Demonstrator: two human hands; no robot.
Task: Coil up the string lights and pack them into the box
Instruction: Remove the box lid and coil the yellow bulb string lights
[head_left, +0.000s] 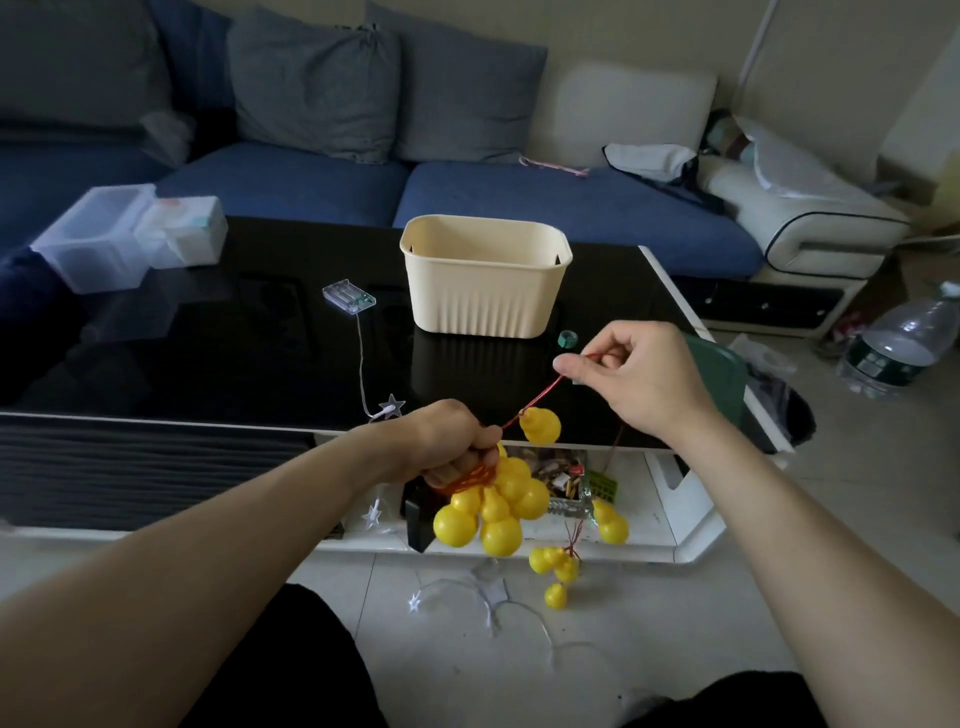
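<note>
My left hand (447, 441) grips a coiled bundle of red wire with a cluster of yellow gourd-shaped lights (493, 512) hanging below it. My right hand (628, 374) pinches the red wire (540, 397) up and to the right, one gourd (540, 425) dangling on the taut stretch between the hands. More yellow gourds (558, 571) trail toward the floor. A cream plastic box (485, 291) stands open on the black table, beyond both hands. A second string with clear star lights (392, 406) runs from a clear battery case (348, 296) over the table edge to the floor.
The black glass table (208, 338) has clear storage boxes (124, 234) at its far left and a small green ring (568, 339) beside the cream box. A blue sofa (363, 176) sits behind. A large water bottle (904, 338) stands on the floor at right.
</note>
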